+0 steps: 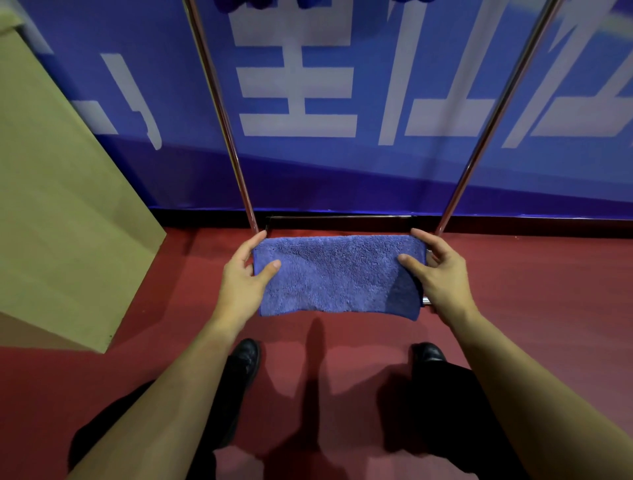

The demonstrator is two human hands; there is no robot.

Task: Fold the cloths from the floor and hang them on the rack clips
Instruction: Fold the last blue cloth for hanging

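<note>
A blue terry cloth (337, 274), folded into a flat rectangle, is stretched between my two hands above the red floor. My left hand (245, 277) pinches its left edge, thumb on top and fingers behind. My right hand (436, 272) pinches the right edge the same way. The rack's two metal poles (224, 113) (493, 113) rise on either side of the cloth, just beyond it. At the top edge, dark blue cloths (239, 4) hang on the rack; the clips are out of view.
A tan cardboard box (58, 192) stands at the left. A blue banner with white characters (342, 85) covers the wall behind the rack. The rack's low base bar (342, 219) runs along the floor. My two black shoes (245, 359) stand on the red floor (548, 291).
</note>
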